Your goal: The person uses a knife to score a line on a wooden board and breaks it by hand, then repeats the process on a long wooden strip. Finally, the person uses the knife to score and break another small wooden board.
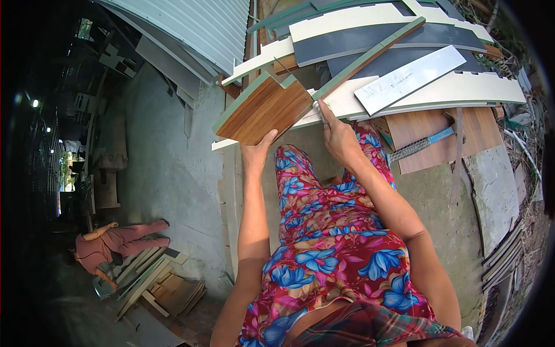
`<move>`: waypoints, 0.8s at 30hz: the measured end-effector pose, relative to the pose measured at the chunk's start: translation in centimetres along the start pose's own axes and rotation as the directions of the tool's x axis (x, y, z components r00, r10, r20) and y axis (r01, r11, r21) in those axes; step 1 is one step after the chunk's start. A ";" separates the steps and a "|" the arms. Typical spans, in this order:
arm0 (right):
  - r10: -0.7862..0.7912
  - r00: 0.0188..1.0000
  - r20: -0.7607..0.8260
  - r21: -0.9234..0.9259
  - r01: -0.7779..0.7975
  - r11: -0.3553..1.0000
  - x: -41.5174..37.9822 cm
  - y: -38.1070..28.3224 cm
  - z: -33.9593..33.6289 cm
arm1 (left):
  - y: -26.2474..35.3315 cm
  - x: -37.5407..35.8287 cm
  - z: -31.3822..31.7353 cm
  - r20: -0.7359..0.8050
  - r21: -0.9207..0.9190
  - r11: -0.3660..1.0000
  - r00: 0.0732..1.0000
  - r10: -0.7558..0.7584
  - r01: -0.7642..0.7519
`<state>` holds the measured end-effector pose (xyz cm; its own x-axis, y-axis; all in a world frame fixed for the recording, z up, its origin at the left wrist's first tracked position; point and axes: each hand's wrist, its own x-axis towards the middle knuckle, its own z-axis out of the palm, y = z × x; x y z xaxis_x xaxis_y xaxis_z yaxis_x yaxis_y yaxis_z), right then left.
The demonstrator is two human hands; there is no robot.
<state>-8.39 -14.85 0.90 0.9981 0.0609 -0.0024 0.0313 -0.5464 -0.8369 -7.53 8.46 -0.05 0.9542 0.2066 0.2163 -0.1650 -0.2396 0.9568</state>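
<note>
Left hand (257,151) is under the wood-grain board (266,110), fingers closed on its near edge, board tilting up and away toward the stack of panels (439,87). Right hand (338,136), the nearer one, pinches the long green-edged strip (370,55) running diagonally.

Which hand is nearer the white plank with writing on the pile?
Right. The right hand grips the pile's edge just below-left of the white plank; the left hand holds the wood-grain panel, farther left.
</note>
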 end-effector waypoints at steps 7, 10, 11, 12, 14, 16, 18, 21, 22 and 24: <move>0.005 0.997 -0.071 -0.043 -0.009 0.999 1.6 -0.1 -1.2 | 0.4 2.1 1.2 0.033 0.015 1.000 0.999 -0.004 0.004; -0.021 0.997 -0.078 -0.108 0.012 0.994 1.6 0.0 -1.0 | -0.3 2.2 1.1 0.049 0.008 1.000 0.999 -0.018 0.017; -0.015 0.997 -0.079 -0.111 0.006 0.994 1.4 0.1 -1.0 | -0.4 2.0 0.6 0.063 0.001 0.999 0.997 -0.033 0.033; -0.010 0.997 -0.078 -0.116 0.001 0.993 1.4 0.0 -0.9 | 0.0 1.7 0.4 0.074 -0.007 0.999 0.996 -0.049 0.050; -0.007 0.998 -0.070 -0.123 -0.002 0.992 1.4 0.1 -0.8 | 0.6 1.5 0.5 -0.114 -0.020 0.981 0.975 0.188 -0.192; 0.000 0.998 -0.060 -0.127 -0.007 0.992 1.3 0.2 -0.9 | 5.8 1.0 0.4 -0.269 0.279 0.917 0.893 0.360 -0.285; 0.011 0.998 -0.066 -0.147 -0.021 0.989 1.3 0.3 -0.7 | 9.5 1.8 0.5 -0.255 0.494 0.717 0.707 0.660 -0.491; 0.008 0.998 -0.057 -0.152 -0.016 0.988 1.3 0.7 -0.7 | 15.1 2.9 2.2 0.028 0.588 0.506 0.640 0.768 -0.632; 0.006 0.998 -0.055 -0.145 -0.014 0.989 1.3 0.8 -0.7 | 16.4 3.3 3.1 0.147 0.600 0.457 0.651 0.744 -0.657; -0.004 0.998 -0.061 -0.140 -0.005 0.990 1.3 0.9 -0.6 | 17.5 3.7 5.1 0.340 0.652 0.339 0.661 0.669 -0.678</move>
<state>-7.02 -15.78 0.51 0.9993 0.0118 0.0341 0.0334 -0.6581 -0.7522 -5.56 0.17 16.46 0.6052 -0.3459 0.7170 -0.5401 -0.8401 0.0507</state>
